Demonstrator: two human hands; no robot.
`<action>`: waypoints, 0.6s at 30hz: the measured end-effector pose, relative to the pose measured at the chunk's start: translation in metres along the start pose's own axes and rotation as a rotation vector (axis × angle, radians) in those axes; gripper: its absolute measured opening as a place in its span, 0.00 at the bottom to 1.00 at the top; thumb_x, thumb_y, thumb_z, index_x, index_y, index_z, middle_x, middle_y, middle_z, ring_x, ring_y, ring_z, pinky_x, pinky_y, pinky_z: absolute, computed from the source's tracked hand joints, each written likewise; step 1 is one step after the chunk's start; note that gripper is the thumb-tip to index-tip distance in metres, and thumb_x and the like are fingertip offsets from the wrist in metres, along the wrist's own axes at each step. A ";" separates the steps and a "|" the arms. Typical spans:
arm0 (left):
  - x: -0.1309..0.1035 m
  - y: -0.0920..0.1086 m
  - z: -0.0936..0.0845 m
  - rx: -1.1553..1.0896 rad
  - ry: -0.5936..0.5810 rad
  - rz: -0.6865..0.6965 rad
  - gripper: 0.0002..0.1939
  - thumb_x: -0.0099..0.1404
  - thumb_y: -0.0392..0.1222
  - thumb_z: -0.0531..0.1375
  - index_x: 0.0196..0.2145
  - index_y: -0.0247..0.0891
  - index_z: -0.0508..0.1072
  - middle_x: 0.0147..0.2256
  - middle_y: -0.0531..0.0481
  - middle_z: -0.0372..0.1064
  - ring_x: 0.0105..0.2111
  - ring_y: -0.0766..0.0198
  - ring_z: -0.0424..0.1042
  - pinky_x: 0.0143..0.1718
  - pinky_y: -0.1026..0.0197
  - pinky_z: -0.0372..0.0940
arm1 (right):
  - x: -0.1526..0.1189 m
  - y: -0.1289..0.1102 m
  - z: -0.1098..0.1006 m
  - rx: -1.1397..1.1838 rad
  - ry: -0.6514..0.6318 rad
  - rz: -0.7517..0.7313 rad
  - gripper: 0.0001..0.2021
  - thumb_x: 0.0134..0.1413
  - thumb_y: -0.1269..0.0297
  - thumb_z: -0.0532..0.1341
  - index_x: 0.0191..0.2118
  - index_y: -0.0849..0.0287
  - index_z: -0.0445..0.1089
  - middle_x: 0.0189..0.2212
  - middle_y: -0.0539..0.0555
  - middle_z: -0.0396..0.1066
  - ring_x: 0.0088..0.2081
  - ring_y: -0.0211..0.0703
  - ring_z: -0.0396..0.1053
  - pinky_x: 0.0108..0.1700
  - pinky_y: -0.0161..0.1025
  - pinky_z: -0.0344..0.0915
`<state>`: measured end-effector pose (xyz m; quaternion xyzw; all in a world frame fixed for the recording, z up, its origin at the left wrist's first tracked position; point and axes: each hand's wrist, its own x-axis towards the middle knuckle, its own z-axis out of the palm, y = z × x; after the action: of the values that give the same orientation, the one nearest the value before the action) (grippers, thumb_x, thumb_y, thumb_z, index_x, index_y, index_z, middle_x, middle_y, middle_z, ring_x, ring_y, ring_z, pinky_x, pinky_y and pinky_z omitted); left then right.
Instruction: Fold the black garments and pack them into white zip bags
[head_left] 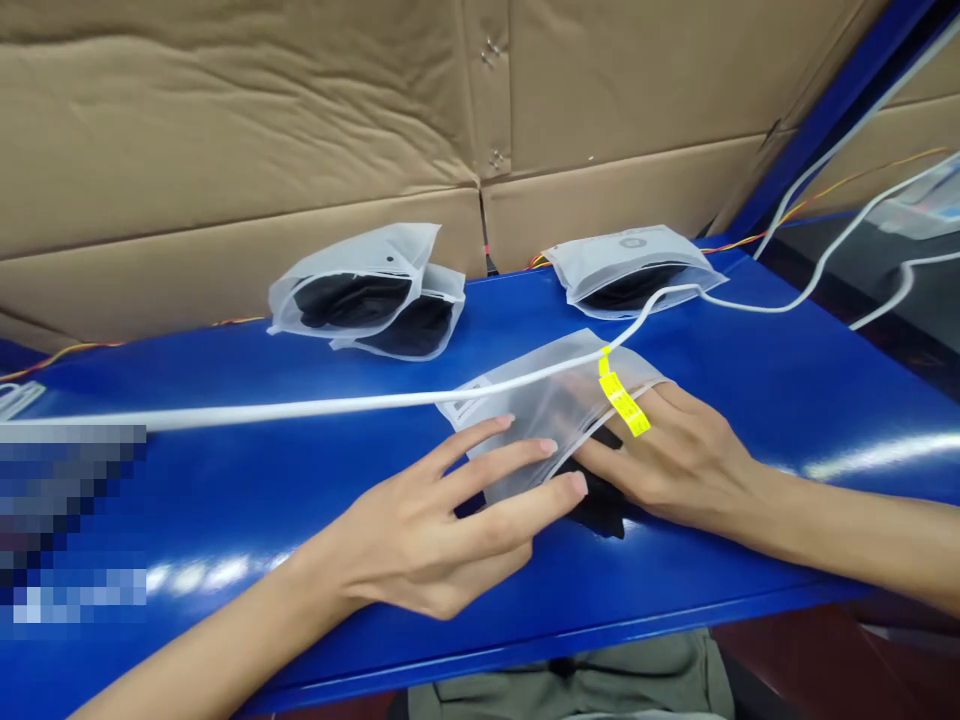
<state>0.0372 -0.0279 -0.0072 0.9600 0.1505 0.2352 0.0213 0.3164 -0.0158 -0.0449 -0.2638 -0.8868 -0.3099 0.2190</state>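
Note:
A frosted plastic bag (525, 400) lies on the blue table, its mouth facing right. My left hand (450, 515) rests on the near side of the bag, fingers spread apart. The fingers of my right hand (675, 450) reach inside the bag's mouth and show faintly through the plastic; what they hold, if anything, is hidden. Black material (600, 500) sticks out of the mouth between the hands. A yellow tag (624, 404) on a white cable hangs over the bag and my right hand.
Two overlapping frosted bags (360, 295) with black contents lie at the back left, another such bag (637, 265) at the back right. The white cable (300, 407) crosses above the blue table (225, 480). Brown cardboard (225, 120) stands behind.

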 end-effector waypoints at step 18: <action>0.003 0.005 0.006 -0.125 0.006 -0.116 0.27 0.73 0.27 0.57 0.67 0.38 0.64 0.59 0.51 0.79 0.66 0.62 0.71 0.76 0.52 0.57 | 0.005 -0.005 0.002 0.192 0.037 -0.046 0.10 0.69 0.75 0.57 0.44 0.57 0.76 0.52 0.64 0.79 0.34 0.44 0.72 0.35 0.41 0.63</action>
<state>0.0441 -0.0318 -0.0110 0.9458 0.1910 0.2452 0.0944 0.3094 -0.0160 -0.0455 -0.2154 -0.9141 -0.2334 0.2522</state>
